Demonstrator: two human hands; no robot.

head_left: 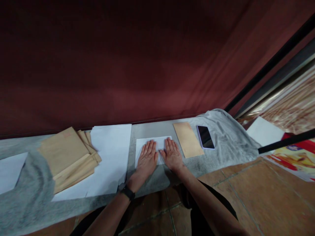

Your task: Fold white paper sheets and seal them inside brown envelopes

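A white sheet of paper (140,144), seemingly folded, lies flat on the grey cloth in front of me. My left hand (147,157) presses on its left half, palm down with the fingers stretched out. On the right half rests my right hand (172,155), also flat, its thumb pointing toward the left hand. Both hands cover much of the paper. Just right of my right hand is a single brown envelope (189,140). Past it lies a phone (206,137) with a dark screen.
Left of the hands are a stack of white paper (113,154) and a pile of brown envelopes (66,154) overlapping it. Another white sheet (11,172) is at the far left. A dark red curtain (123,72) hangs behind the grey cloth (228,141). A colourful box (295,157) stands right.
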